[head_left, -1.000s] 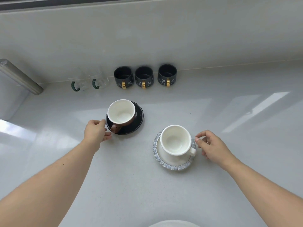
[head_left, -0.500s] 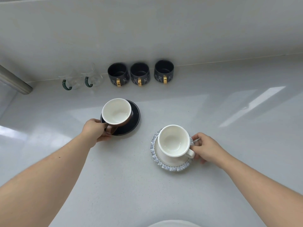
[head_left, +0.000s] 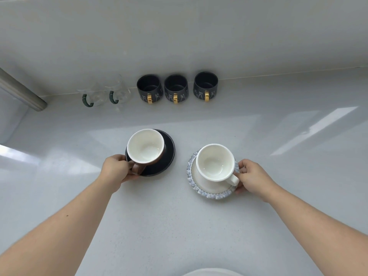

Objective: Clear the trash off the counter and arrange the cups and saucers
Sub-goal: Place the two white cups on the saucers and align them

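Brown cup [head_left: 146, 149], white inside, empty, sits upright on a black saucer [head_left: 166, 156]; its brown handle points toward the left hand [head_left: 117, 172], whose fingers [head_left: 127, 176] are curled shut around the saucer's near-left rim, right beside the handle. White cup [head_left: 215, 163], also empty, sits on a white saucer w/ a ruffled blue-grey rim [head_left: 209, 193]; handle points to the right hand [head_left: 252, 179], whose fingers [head_left: 242, 165] pinch that saucer's edge, thumb on top, just next to the handle. The two sets are near each other, not touching, between the two hands on the pale tabletop [head_left: 179, 226]. Beyond the fingers, by the wall: three dark mugs [head_left: 176, 88] w/ gold handles and white line-drawn cats, no readable writing; left of them two clear glass cups [head_left: 107, 92] w/ green handles.
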